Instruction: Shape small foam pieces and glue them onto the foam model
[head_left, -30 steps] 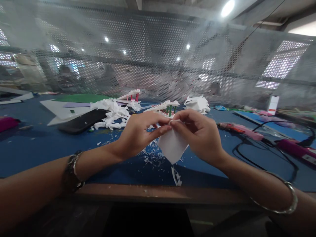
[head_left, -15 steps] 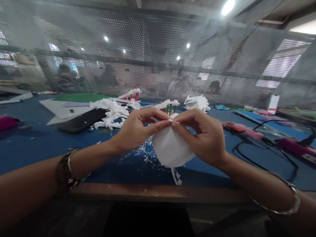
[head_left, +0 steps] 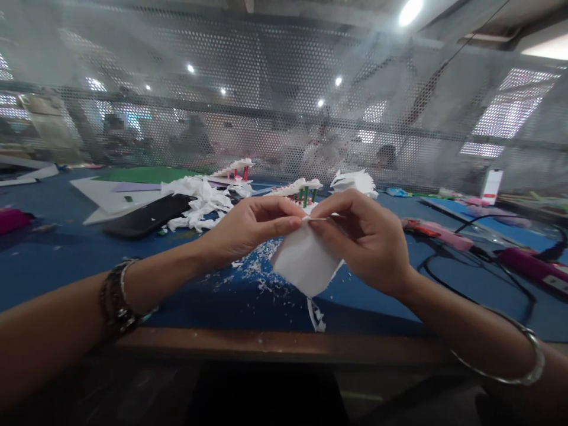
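A sheet of white paper (head_left: 306,260) hangs from my fingertips above the front of the blue table. My left hand (head_left: 252,228) pinches its top edge between thumb and forefinger. Right beside it, my right hand (head_left: 366,239) pinches the same edge, which looks folded or rolled to a narrow lip. The tips of both hands nearly touch. Behind them stands a small model with green posts (head_left: 306,195) and a pale, rough top, partly hidden by my hands. White paper scraps (head_left: 266,275) are scattered on the table below the sheet.
Crumpled white paper (head_left: 202,201) lies beside a black phone (head_left: 151,216) at left. Another model with red posts (head_left: 239,171) stands farther back. A glue gun (head_left: 444,234), a black cable (head_left: 528,290) and a magenta power strip (head_left: 536,269) occupy the right side. A perforated screen (head_left: 275,89) rises behind.
The paper sheet has turned slightly and its lower part looks narrower. My right hand has shifted a little to the right; both hands keep their pinch.
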`<state>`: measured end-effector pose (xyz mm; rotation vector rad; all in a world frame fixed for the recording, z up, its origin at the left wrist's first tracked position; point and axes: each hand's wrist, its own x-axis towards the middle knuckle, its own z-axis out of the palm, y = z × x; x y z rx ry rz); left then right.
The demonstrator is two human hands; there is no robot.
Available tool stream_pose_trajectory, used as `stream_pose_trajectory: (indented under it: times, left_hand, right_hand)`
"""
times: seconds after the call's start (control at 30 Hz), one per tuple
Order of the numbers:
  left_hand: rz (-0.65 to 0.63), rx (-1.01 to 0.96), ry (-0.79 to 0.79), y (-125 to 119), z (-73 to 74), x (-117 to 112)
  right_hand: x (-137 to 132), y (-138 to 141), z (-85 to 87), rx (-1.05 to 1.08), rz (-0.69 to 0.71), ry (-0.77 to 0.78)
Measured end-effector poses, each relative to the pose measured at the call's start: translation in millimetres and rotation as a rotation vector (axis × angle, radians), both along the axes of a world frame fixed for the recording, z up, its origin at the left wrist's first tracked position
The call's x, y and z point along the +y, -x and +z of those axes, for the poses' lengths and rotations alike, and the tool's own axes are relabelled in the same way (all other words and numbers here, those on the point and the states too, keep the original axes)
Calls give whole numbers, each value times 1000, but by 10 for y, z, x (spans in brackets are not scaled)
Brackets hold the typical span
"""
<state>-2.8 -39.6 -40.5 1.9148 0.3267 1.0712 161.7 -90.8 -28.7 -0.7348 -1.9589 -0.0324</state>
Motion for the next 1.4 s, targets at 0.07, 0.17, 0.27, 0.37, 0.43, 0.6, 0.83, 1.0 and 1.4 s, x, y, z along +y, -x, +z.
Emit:
stream_pose_trajectory:
  times: [0.07,0.17,0.27,0.37,0.43,0.6,0.83,1.0,1.4]
  left_hand:
    - [16,18,-44,7,12,-10]
    - [78,39,-158,19,57,-48]
    - [127,63,-326,37,99,-79]
    - [151,63,-432,48,108,-81]
    - [154,51,-415,44,93,-68]
    - [193,41,-259,8,42,-31]
    - [99,58,-62,-13,32,-18]
    - [63,60,-20,-12,11,10]
    - [103,89,8,-49,-10,2]
  right_hand:
    - [1,-12,3,-23,27,-17]
    - [6,-25,-3,-32,58,-31]
    - [5,-21,-12,-36,75,-44]
    - [1,-4,-22,-46,63,-57]
    - [5,-2,-29,-42,33,-59]
    - [57,-61,-34,-116,-30,-156]
    - [69,-68,8,-286,-28,-222]
    - [35,-65,23,-291,-101,-248]
    - [123,-88,28,-527,-176,-439]
